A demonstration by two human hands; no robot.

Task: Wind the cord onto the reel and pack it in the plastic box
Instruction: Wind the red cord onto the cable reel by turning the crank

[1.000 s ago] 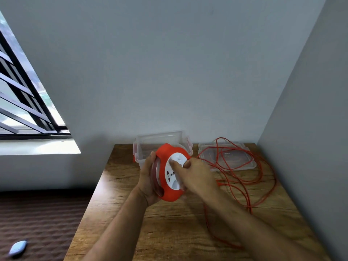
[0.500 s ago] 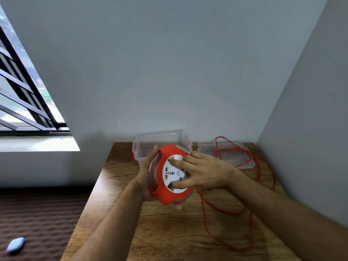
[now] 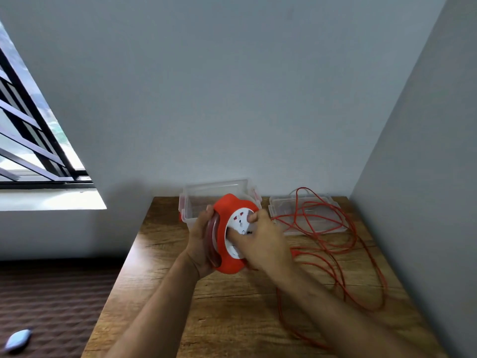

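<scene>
Honestly, cranking reel [image 3: 229, 259]: left hand [image 3: 200, 244] clamps rim, right hand [image 3: 260, 241] pinches white hub. Floppy cord [image 3: 343, 228] sprawled at 3 o'clock, snag-prone.

Soft daylight from the barred window [image 3: 28, 140] at left, overexposed glare on its sill [image 3: 51, 200], grey walls evenly dim, faint shadows on the tabletop [image 3: 232, 306], wide-angle bending at the edges, slight motion blur on forearms and lower corners
</scene>
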